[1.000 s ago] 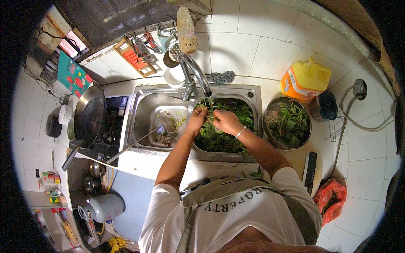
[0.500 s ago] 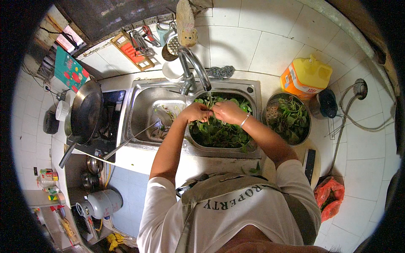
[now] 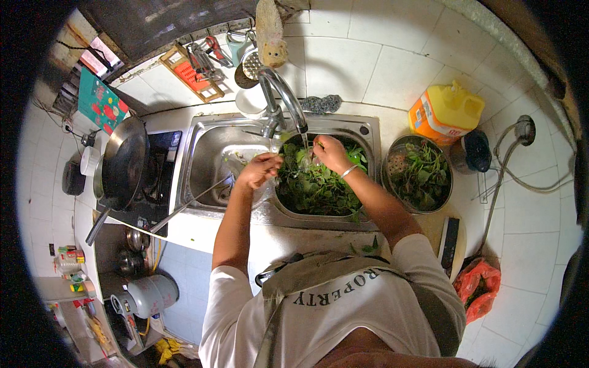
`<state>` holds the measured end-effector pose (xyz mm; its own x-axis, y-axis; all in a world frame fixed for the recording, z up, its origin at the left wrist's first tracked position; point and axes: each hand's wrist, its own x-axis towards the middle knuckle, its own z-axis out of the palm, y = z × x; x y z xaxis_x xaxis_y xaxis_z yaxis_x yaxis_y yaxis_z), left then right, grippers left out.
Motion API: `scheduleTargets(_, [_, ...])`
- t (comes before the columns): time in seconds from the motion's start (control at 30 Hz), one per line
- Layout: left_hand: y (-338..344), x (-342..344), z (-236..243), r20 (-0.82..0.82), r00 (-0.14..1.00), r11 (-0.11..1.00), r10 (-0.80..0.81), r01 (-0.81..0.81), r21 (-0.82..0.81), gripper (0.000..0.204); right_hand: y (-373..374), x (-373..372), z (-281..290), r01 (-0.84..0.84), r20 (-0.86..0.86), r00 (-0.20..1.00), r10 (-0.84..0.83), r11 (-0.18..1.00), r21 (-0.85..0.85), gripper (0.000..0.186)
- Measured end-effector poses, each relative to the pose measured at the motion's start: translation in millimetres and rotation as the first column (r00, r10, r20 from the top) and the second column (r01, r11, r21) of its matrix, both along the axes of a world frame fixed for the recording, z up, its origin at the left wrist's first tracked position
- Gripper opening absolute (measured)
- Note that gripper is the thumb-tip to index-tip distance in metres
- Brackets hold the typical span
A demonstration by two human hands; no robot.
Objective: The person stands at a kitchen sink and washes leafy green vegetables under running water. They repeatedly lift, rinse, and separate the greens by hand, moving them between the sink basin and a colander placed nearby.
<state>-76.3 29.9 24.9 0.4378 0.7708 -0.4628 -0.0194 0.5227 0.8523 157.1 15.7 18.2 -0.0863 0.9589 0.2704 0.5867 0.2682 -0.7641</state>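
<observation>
Leafy greens [image 3: 322, 193] fill the right basin of the steel sink [image 3: 285, 219], with water running onto them from the curved faucet [image 3: 287, 92]. My left hand [image 3: 261, 170] hovers by the divider between the basins, fingers pinched; whatever is in them is too small to make out. Over the back of the greens, beside the stream, my right hand [image 3: 333, 153] is closed in a pinch, its fingertips partly hidden. Loose stems and a long thin rod lie in the left basin [image 3: 211, 147].
Right of the sink stands a round metal pot [image 3: 451, 184] of picked greens, with a yellow jug [image 3: 451, 110] behind it. A wok [image 3: 124, 162] sits on the stove at left. A red plastic bag [image 3: 481, 288] is at lower right; grater and tools hang on the wall.
My hands were together under the faucet, pinching a stem. Now they have parted: the left has moved left to the divider, the right slightly up and right.
</observation>
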Motion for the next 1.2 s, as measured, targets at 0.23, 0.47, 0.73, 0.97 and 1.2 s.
scheduleTargets(0.23, [-6.4,-104.5,-107.9,-0.973,-0.016,0.851,0.23,0.488,0.193,0.033,21.4,43.7,-44.0,0.216,-0.04,0.976,-0.214,0.976,0.044,0.019])
scheduleTargets(0.47, [-17.8,33.9,-85.0,-0.659,0.723,0.641,0.209,0.408,0.65,0.035,7.8,86.7,-70.3,0.256,0.292,0.944,-0.155,0.903,-0.346,0.025])
scheduleTargets(0.73, [2.6,128.1,-157.4,-0.912,0.406,0.721,0.06,0.614,0.32,0.066,-37.7,70.8,-85.0,0.072,0.104,0.994,-0.014,0.81,-0.581,0.059])
scheduleTargets(0.97, [-2.6,86.1,-120.0,-0.365,0.922,0.949,-0.131,0.222,0.222,0.038,-50.6,62.8,-69.7,0.075,-0.048,0.992,-0.115,0.858,-0.507,0.023])
scheduleTargets(1.2, [-36.3,62.2,-48.9,-0.053,0.998,0.996,0.029,-0.024,0.084,0.03,-34.0,18.8,-73.1,-0.203,-0.367,0.926,0.091,0.938,-0.28,0.023])
